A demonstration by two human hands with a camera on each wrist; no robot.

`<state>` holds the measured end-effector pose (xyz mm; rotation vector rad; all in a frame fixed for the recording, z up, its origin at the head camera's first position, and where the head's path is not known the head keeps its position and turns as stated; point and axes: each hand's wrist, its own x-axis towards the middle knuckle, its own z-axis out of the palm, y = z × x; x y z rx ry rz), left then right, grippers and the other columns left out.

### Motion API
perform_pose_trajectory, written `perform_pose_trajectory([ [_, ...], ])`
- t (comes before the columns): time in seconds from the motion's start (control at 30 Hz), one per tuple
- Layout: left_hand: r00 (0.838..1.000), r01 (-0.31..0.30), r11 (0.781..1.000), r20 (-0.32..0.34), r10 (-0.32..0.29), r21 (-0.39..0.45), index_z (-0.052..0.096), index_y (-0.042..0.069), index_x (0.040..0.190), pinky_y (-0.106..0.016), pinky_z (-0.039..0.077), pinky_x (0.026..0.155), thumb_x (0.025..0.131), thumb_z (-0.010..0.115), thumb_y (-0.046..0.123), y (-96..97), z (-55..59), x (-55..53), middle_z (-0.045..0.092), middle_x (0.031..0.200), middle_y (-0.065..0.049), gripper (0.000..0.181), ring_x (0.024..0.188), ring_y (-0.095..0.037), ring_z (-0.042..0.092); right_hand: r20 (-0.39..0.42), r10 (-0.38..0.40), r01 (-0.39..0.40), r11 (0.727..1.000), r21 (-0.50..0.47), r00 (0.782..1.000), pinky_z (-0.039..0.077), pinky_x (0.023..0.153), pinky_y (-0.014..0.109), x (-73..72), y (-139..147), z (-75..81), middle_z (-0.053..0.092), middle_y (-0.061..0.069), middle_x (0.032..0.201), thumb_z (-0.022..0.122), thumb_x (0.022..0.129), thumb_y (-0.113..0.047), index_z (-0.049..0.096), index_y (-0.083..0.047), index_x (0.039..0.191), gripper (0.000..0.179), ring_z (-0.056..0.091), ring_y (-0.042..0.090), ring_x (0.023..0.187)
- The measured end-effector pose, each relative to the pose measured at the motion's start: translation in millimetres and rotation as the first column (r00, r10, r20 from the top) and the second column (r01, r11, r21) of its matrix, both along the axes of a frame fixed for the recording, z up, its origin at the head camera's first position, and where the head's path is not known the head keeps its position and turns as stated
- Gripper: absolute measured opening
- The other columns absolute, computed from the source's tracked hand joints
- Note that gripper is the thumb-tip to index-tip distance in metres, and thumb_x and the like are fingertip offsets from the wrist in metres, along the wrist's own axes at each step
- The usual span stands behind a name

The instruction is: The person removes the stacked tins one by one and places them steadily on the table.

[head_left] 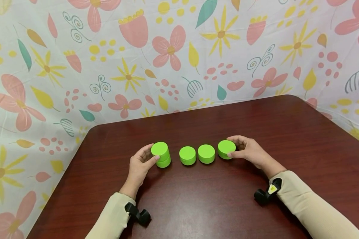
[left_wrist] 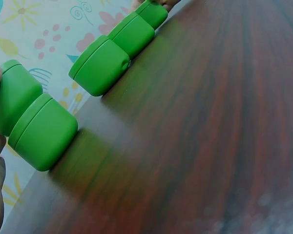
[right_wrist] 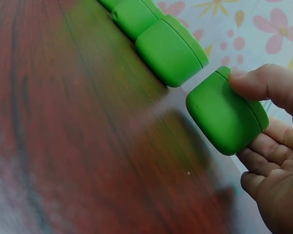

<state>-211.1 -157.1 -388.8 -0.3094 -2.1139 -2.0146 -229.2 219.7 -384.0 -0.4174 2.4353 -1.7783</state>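
Note:
My left hand grips a round green lidded container between thumb and fingers. That container sits over another of the same kind, a little off to one side of it; the left wrist view shows the lower one standing on the table. At the right, my right hand pinches a matching green container, thumb on the near side. In the right wrist view this container appears slightly raised off the tabletop. Between the hands stand two more green containers, one left and one right.
The dark reddish-brown wooden table has rounded far corners. Behind it hangs a white cloth printed with flowers and leaves. Each wrist wears a black strap device, seen on the left and right.

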Motion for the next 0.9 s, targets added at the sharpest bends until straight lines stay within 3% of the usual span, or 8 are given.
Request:
perform_pose_trajectory([
  [0.9, 1.000, -0.002, 1.000, 0.003, 0.002, 0.005, 0.056, -0.002, 0.122, -0.021, 0.048, 0.085, 0.078, 0.068, -0.006, 0.3, 0.3, 0.4, 0.060, 0.116, -0.024, 0.046, 0.099, -0.008, 0.061, 0.023, 0.015, -0.015, 0.999, 0.029, 1.000, 0.046, 0.078, 0.018, -2.0, 1.4, -2.7, 0.055, 0.020, 0.117, 0.074, 0.076, -0.008, 0.047, 0.005, 0.127, 0.059, 0.056, 0.004, 0.093],
])
